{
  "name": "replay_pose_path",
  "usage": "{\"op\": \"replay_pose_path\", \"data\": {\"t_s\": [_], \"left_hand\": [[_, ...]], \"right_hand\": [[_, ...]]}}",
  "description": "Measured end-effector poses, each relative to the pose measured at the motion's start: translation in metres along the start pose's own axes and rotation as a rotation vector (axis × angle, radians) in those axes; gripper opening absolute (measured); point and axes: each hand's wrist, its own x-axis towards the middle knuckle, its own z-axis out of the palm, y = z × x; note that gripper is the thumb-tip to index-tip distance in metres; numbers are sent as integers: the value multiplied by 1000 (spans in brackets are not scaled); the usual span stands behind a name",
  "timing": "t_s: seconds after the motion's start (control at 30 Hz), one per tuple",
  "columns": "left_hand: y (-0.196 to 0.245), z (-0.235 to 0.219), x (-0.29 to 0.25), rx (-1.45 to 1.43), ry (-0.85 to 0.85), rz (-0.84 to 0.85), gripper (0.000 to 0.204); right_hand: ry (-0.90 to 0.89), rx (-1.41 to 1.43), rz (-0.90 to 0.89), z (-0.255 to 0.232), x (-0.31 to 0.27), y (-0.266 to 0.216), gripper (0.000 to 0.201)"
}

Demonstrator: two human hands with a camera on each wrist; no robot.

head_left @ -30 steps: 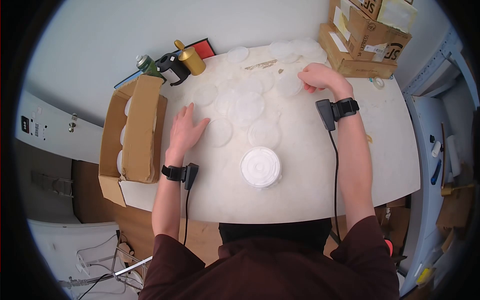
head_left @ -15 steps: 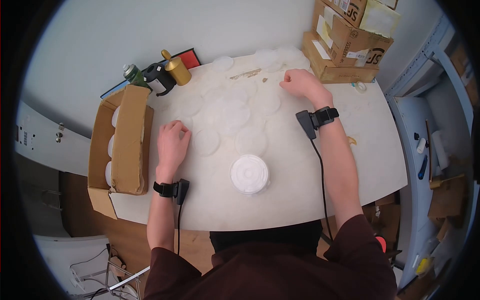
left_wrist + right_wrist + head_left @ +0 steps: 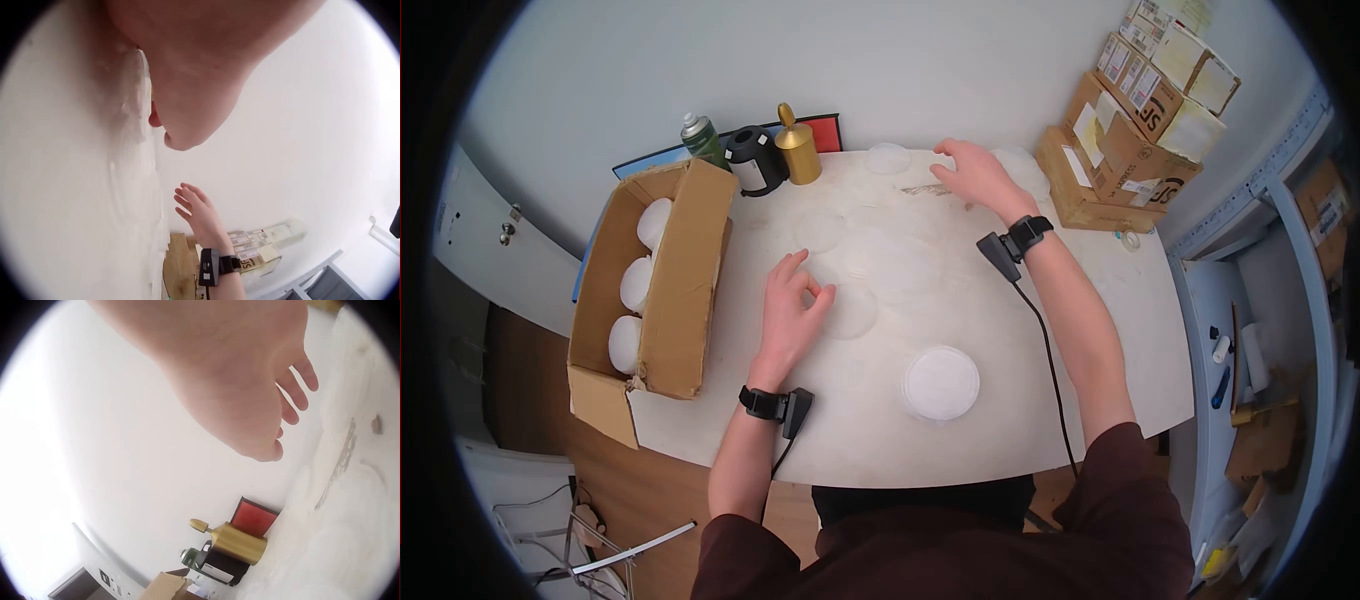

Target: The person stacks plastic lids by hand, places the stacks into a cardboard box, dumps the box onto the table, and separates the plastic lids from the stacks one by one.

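Observation:
My left hand is over the left middle of the table, its thumb and index finger bent into a ring, other fingers extended. At its thumb tip is the edge of a clear round lid; I cannot tell whether they pinch anything. Another clear disc lies just beyond the fingers. Toward the back, my right hand is raised over the table with loosely spread fingers and holds nothing; the right wrist view shows its fingers apart. Near the front sits a white round tub with its lid on top.
An open cardboard box with several white round items stands at the left. Behind it are a green bottle, a black canister and a gold canister. Parcel boxes are stacked at the back right.
My right hand has left the disc it was beside, moved left toward the back and loosened its fingers. My left hand bunched its fingers, then extended some into a ring shape. The head view has shifted.

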Motion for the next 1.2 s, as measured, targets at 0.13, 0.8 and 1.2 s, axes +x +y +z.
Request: {"op": "replay_pose_path", "data": {"t_s": [0.13, 0.8, 1.2], "left_hand": [[-7, 9, 6, -224, 172, -142, 22], [-16, 15, 7, -203, 203, -126, 27], [-18, 15, 7, -178, 194, -121, 27]], "right_hand": [[-87, -259, -132, 56, 61, -2, 50], [-253, -253, -14, 53, 69, -3, 62], [-145, -650, -76, 70, 84, -7, 26]]}}
